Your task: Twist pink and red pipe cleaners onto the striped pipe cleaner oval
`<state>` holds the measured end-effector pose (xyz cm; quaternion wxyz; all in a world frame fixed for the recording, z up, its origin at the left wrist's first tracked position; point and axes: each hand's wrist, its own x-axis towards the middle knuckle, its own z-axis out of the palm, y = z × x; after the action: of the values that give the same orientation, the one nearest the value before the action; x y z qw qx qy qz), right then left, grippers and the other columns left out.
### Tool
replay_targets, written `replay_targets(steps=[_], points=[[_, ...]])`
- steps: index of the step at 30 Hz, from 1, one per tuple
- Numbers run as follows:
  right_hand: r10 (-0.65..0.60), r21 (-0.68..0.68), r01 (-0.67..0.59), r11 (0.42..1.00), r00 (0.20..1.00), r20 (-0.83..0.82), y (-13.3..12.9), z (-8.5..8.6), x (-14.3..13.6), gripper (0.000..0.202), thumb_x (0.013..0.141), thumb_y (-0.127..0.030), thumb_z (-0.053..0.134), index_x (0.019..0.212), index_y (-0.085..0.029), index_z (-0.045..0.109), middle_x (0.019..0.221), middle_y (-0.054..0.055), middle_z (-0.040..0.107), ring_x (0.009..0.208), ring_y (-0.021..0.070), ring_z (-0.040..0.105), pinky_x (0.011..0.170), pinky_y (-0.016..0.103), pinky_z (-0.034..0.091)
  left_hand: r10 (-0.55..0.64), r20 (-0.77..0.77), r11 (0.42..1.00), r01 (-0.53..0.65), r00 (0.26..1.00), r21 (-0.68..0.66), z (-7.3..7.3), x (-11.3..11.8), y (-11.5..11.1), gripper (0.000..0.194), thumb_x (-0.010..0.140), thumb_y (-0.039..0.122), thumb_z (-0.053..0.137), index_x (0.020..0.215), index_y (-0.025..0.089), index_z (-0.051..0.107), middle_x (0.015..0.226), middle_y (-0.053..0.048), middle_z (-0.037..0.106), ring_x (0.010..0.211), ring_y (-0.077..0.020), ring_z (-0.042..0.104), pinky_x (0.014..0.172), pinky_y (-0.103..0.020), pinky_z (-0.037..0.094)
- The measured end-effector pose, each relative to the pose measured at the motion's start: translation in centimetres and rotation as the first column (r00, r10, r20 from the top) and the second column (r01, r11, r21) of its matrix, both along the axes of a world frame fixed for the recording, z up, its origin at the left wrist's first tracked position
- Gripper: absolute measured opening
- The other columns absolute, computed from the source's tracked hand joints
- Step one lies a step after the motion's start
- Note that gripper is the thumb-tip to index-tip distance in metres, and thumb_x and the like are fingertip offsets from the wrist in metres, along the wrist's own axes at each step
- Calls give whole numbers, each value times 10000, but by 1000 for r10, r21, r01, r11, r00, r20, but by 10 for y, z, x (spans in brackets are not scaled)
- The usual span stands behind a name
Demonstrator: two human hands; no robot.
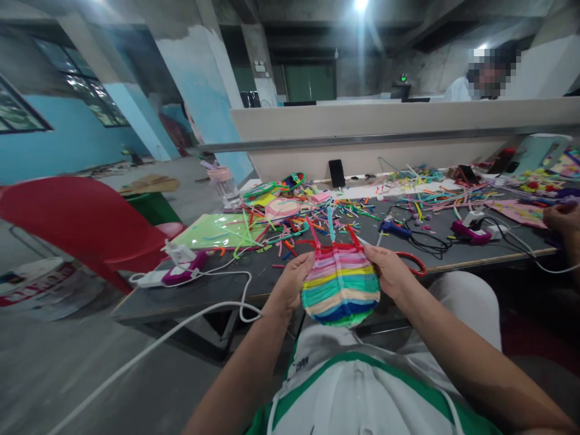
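Observation:
A striped, rounded weaving of fuzzy pipe cleaners (341,284) is held up over my lap at the table's front edge. Its bands run from red and pink through yellow, teal and cream to blue and green. My left hand (295,279) pinches its left edge, and my right hand (385,266) grips the upper right edge. Loose pipe cleaner ends in pink, light blue and red stick up from the top. Beside my right hand lie red-handled scissors (414,264), partly hidden behind it.
Cut pipe cleaner pieces (357,211) litter the dark table (212,302). A blue glue gun (395,228), purple power strips (185,269), a green sheet (208,231), a phone (336,173) and a bottle (225,187) are there. A co-worker's hand (562,217) is at right; another person sits behind the partition (408,118).

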<state>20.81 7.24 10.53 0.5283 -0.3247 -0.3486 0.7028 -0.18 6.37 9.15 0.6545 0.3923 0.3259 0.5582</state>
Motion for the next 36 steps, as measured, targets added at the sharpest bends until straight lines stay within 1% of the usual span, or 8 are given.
replay_targets(steps=[4, 6, 13, 19, 23, 28, 32, 36], points=[[66, -6, -66, 998, 998, -19, -1, -6, 2, 195, 692, -279, 744, 846, -162, 721, 781, 65, 744, 652, 194, 682, 684, 328, 545, 5, 8, 999, -5, 1000, -38, -2, 2, -5, 282, 700, 315, 744, 903, 130, 680, 788, -60, 715, 665, -164, 664, 668, -293, 533], [66, -14, -66, 998, 997, -27, -2, -6, 1, 205, 679, -274, 755, 848, -164, 722, 787, 65, 745, 662, 199, 686, 693, 334, 545, 7, 7, 999, -6, 1000, -50, -2, 3, -6, 254, 686, 292, 755, 863, 125, 685, 763, -55, 711, 643, -157, 656, 650, -284, 528], [-57, -72, 56, 996, 998, -12, -8, -1, -7, 263, 597, -253, 807, 831, -161, 728, 766, 61, 745, 658, 216, 690, 689, 355, 547, 10, -30, 999, -11, 999, -50, -1, 5, -10, 253, 671, 312, 764, 827, 124, 697, 714, -46, 704, 607, -159, 643, 626, -286, 520], [-116, -79, 116, 990, 993, 2, -9, -5, -11, 248, 575, -244, 819, 801, -181, 738, 750, 50, 745, 658, 210, 691, 674, 337, 555, 10, -50, 999, -12, 999, -34, -7, 4, -11, 272, 683, 341, 753, 836, 126, 694, 715, -45, 700, 610, -156, 641, 636, -286, 512], [-73, -64, 74, 995, 997, 17, -7, -8, -9, 252, 590, -258, 813, 820, -188, 737, 752, 54, 745, 658, 208, 692, 669, 331, 549, -8, -49, 999, 6, 999, -42, -7, 2, -9, 295, 668, 359, 761, 837, 127, 691, 722, -44, 695, 600, -154, 635, 626, -287, 508], [-28, -17, 29, 999, 999, 45, -7, -11, -1, 275, 600, -279, 809, 839, -165, 737, 769, 70, 744, 655, 198, 688, 658, 309, 537, -33, -53, 999, 31, 998, -36, -4, -2, -11, 290, 680, 348, 751, 856, 124, 697, 708, -50, 694, 604, -162, 637, 632, -296, 510], [28, 7, -29, 1000, 993, 116, -9, -11, 4, 295, 620, -340, 793, 846, -159, 739, 737, 64, 739, 617, 184, 676, 606, 292, 521, -35, -78, 999, 33, 996, -27, -2, -4, -14, 270, 696, 333, 740, 865, 125, 706, 704, -47, 697, 606, -153, 636, 633, -280, 507], [43, 27, -47, 999, 988, 148, -10, -8, 4, 310, 600, -364, 800, 829, -163, 745, 720, 57, 736, 617, 179, 674, 617, 290, 518, -67, -96, 998, 65, 993, -22, -2, -2, -16, 272, 723, 329, 719, 906, 128, 707, 713, -50, 700, 604, -150, 635, 633, -278, 508]])
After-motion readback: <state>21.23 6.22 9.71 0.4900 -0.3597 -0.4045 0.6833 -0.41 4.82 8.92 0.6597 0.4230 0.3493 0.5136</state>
